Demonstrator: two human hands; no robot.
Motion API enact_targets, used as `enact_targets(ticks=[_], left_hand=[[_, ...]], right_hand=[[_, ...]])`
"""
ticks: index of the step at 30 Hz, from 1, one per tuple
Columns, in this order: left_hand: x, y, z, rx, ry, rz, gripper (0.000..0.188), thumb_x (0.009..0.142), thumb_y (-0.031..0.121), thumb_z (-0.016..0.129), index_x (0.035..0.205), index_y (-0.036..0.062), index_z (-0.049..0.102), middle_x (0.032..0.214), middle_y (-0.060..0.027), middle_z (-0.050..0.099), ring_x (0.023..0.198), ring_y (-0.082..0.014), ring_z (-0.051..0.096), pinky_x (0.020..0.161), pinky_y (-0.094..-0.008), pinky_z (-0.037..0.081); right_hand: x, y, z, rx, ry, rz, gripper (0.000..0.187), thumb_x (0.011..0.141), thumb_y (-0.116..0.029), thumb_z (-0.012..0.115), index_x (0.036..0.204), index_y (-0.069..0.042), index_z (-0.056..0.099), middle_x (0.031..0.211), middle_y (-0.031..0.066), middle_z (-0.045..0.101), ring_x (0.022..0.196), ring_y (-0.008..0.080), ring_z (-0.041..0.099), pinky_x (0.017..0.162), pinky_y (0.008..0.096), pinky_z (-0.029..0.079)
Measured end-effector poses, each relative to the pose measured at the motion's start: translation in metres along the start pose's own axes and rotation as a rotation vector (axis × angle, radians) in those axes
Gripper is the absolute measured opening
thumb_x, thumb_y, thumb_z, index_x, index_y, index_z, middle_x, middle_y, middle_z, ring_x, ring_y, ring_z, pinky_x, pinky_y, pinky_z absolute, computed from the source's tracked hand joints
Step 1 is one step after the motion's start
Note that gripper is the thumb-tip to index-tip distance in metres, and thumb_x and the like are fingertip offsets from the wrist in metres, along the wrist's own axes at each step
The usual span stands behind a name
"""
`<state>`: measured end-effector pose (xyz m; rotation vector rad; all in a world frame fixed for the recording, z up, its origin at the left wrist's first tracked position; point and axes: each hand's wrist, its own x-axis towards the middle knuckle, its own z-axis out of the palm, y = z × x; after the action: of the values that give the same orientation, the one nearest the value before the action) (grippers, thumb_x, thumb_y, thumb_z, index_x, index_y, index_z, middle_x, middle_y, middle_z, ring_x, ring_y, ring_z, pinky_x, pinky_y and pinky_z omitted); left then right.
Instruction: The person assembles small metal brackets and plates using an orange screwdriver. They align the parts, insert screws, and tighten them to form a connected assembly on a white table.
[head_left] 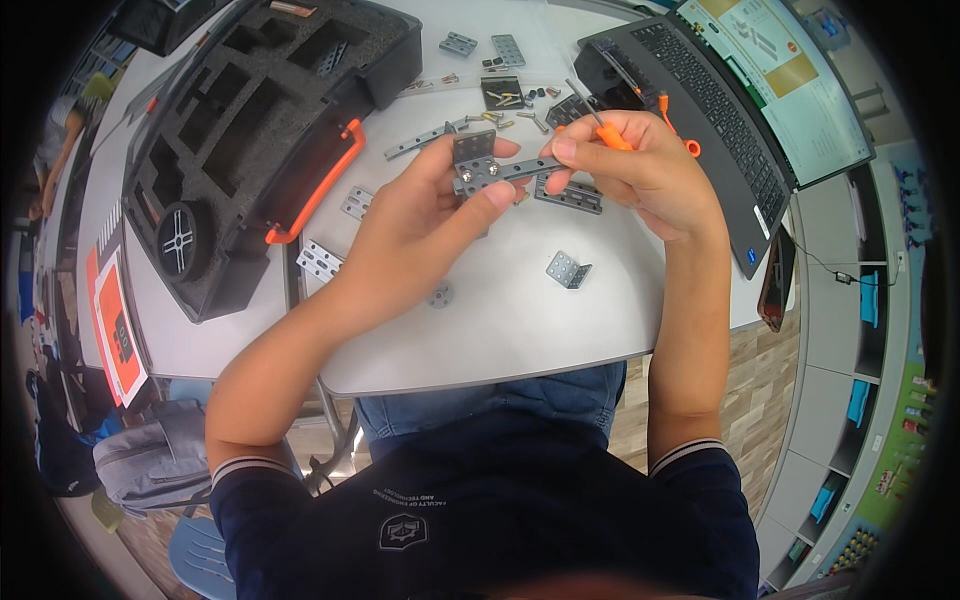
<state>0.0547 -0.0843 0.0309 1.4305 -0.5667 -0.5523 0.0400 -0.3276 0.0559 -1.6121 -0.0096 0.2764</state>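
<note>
Navy shirt cloth (570,480) lies nearest, with the desk (500,340) beyond it. Above the desk, the left hand (400,225) has its fingers closed on a perforated metal bracket (473,148) (two shiny screw heads (467,176) show at its base). The right hand (655,180) pinches a slim metal bar (530,168) meeting that bracket, its fingers narrow, and also holds an orange-handled screwdriver (612,134). Another bracket (566,270) rests between a black case (385,70) and a laptop (725,170).

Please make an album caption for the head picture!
Left hand holds joined metal pieces; right hand, an orange-handled tool.
</note>
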Motion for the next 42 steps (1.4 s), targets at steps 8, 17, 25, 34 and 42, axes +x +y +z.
enact_targets(ticks=[8, 17, 25, 34, 42], left_hand=[[0.0, 0.002, 0.001, 0.017, 0.004, 0.001, 0.036, 0.105, 0.015, 0.054, 0.138, 0.0005, 0.049, 0.124, -0.0145, 0.066, 0.12, -0.0213, 0.063, 0.106, -0.0343, 0.045], [-0.001, 0.001, 0.001, 0.051, 0.021, -0.017, 0.035, 0.105, 0.014, 0.055, 0.137, 0.0002, 0.049, 0.125, -0.014, 0.065, 0.121, -0.0209, 0.063, 0.104, -0.0331, 0.046], [-0.005, 0.001, 0.003, 0.069, 0.011, -0.004, 0.034, 0.105, 0.011, 0.055, 0.137, 0.0008, 0.049, 0.125, -0.0103, 0.063, 0.125, -0.0205, 0.061, 0.097, -0.0281, 0.046], [-0.007, -0.006, 0.012, 0.004, 0.098, 0.101, 0.034, 0.101, 0.014, 0.062, 0.13, -0.0009, 0.054, 0.114, -0.0104, 0.068, 0.11, -0.0133, 0.064, 0.095, -0.0284, 0.05], [-0.01, -0.006, 0.011, 0.069, 0.083, 0.097, 0.033, 0.101, 0.014, 0.063, 0.13, -0.0005, 0.054, 0.113, -0.0099, 0.068, 0.108, -0.0128, 0.064, 0.093, -0.0277, 0.05]], right_hand=[[-0.003, -0.006, 0.001, -0.015, 0.001, 0.026, 0.017, 0.09, -0.018, 0.07, 0.096, -0.003, 0.074, 0.082, 0.0084, 0.076, 0.049, -0.0019, 0.032, 0.046, 0.0164, 0.024], [-0.002, -0.007, -0.001, -0.049, -0.021, 0.029, 0.023, 0.095, -0.022, 0.069, 0.101, 0.0, 0.072, 0.079, 0.0089, 0.073, 0.043, -0.0024, 0.03, 0.045, 0.0166, 0.021], [-0.002, -0.005, 0.0, -0.124, 0.039, -0.001, 0.029, 0.097, -0.028, 0.067, 0.1, 0.0, 0.071, 0.079, 0.0067, 0.07, 0.042, 0.0004, 0.034, 0.051, 0.0165, 0.034], [-0.005, -0.013, -0.001, -0.085, 0.224, -0.025, 0.038, 0.102, -0.036, 0.059, 0.109, -0.001, 0.072, 0.071, -0.0052, 0.058, 0.045, 0.0005, 0.026, 0.044, 0.0186, 0.023], [-0.002, -0.006, -0.003, 0.072, 0.24, -0.274, 0.039, 0.104, -0.026, 0.056, 0.131, 0.0, 0.064, 0.08, -0.0036, 0.052, 0.063, 0.003, 0.041, 0.059, 0.017, 0.032]])
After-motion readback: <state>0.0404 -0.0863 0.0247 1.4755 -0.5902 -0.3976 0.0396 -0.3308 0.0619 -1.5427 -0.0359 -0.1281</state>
